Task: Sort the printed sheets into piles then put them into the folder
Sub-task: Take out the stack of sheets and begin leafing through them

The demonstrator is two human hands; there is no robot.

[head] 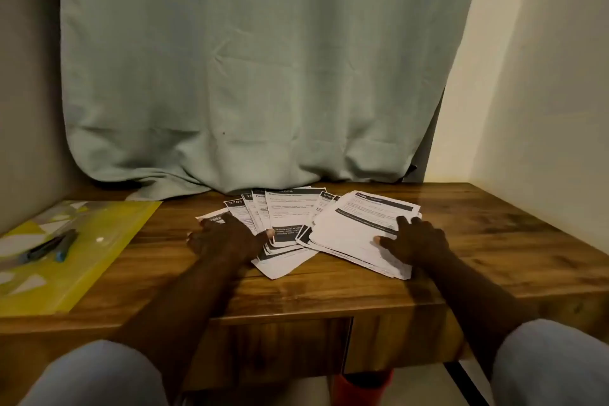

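Observation:
Printed sheets with dark header bars lie fanned out [286,217] across the middle of the wooden table [478,234]. A thicker stack of sheets [365,224] lies at the right of the fan. My left hand [224,237] rests flat on the left part of the fan, fingers spread. On the near right corner of the stack lies my right hand [412,241], fingers straight on the top sheet. A yellow translucent folder [108,241] lies at the table's left edge.
Two dark pens [54,245] lie on the folder. A pale green curtain [257,76] hangs down to the back of the table. Walls close in on the left and right. My knees show below the table's front edge, and a red object [362,386] stands under it.

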